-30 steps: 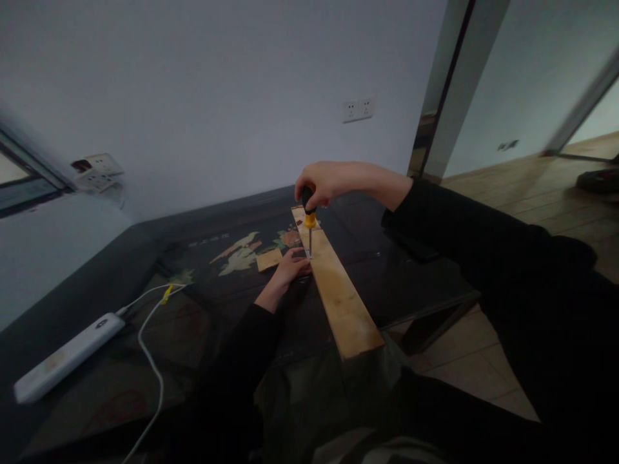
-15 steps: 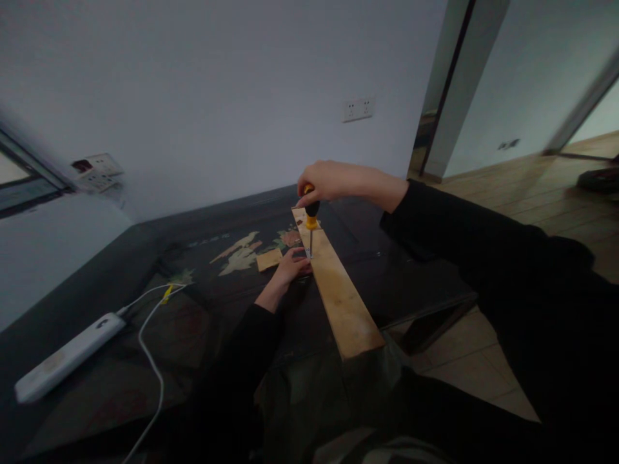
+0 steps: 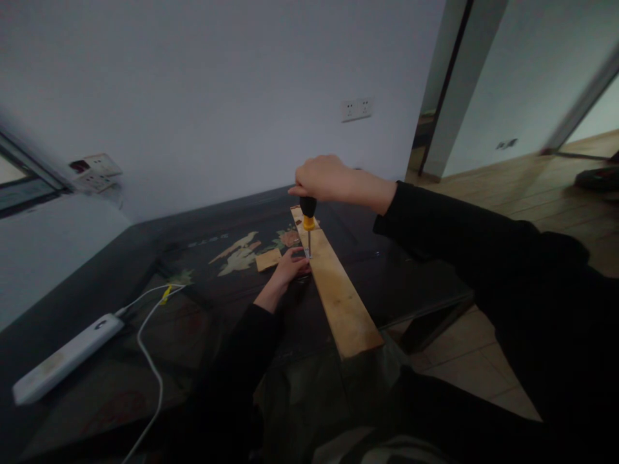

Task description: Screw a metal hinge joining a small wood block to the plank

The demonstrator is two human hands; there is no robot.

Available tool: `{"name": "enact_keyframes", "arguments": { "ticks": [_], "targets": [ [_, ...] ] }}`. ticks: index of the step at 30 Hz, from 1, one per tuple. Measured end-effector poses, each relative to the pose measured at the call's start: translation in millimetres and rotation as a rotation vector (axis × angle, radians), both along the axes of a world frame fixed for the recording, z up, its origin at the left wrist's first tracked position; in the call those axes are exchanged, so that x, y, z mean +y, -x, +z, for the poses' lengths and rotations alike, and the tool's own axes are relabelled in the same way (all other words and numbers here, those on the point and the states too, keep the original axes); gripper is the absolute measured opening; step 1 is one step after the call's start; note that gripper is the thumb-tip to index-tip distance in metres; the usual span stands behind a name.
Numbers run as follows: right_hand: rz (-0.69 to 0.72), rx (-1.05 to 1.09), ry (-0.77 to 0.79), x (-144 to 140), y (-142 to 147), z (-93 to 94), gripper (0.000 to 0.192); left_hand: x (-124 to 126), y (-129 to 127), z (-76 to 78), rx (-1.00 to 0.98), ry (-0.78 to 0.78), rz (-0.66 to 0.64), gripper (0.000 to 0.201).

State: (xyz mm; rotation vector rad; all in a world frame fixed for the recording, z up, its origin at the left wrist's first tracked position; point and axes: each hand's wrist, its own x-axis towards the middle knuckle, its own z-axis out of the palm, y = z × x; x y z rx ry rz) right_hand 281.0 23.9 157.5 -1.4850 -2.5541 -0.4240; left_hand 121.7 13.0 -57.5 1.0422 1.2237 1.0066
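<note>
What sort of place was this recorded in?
Most likely a room in a home, not a workshop: a low dark table with a painted floral top, wall sockets, a white power strip and wood flooring through the doorway. The right hand works a screwdriver on a wooden plank.

No text, label, brand, number or sign can be read here. A faint pale row of marks runs along the dark desk (image 3: 145, 258) top at about 9 o'clock from the wooden plank (image 3: 338, 290), just above the painted bird-and-flower inlay (image 3: 242, 254), but it is too small and blurred to make out. The white power strip (image 3: 62, 357) at 8 o'clock shows only a dark spot, nothing legible.
</note>
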Motion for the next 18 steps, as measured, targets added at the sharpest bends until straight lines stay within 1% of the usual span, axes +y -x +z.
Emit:
{"name": "enact_keyframes", "arguments": {
  "ticks": [2,4,8,10,11,13,16,18],
  "targets": [
    [-0.024,0.004,-0.019,0.4,1.1,-0.4,0.054,1.1,0.3,-2.2,-0.003,-0.002,0.010,0.040],
    [-0.018,0.002,0.024,1.0,-0.7,2.9,0.056,2.7,0.6,-4.5,0.001,-0.004,0.011,0.043],
    [0.118,-0.062,0.203,3.8,-7.9,14.8,0.047,4.7,1.0,-6.4,0.021,0.000,-0.006,0.040],
    [0.169,-0.108,0.256,4.4,-9.7,18.1,0.043,4.8,1.1,-5.9,0.022,0.005,-0.004,0.039],
    [0.172,-0.123,0.258,4.0,-9.8,18.2,0.042,4.6,1.1,-5.5,0.016,0.005,-0.002,0.039],
    [0.135,-0.124,0.210,1.6,-8.2,15.2,0.041,4.1,1.2,-4.8,-0.002,0.005,-0.002,0.039],
    [0.032,-0.095,0.062,-4.0,-2.7,5.3,0.043,3.2,1.2,-3.9,-0.022,0.000,-0.004,0.041],
    [-0.013,-0.081,-0.027,-6.8,1.5,-1.7,0.046,2.5,0.9,-3.3,-0.018,0.002,-0.004,0.042]
  ]
}}
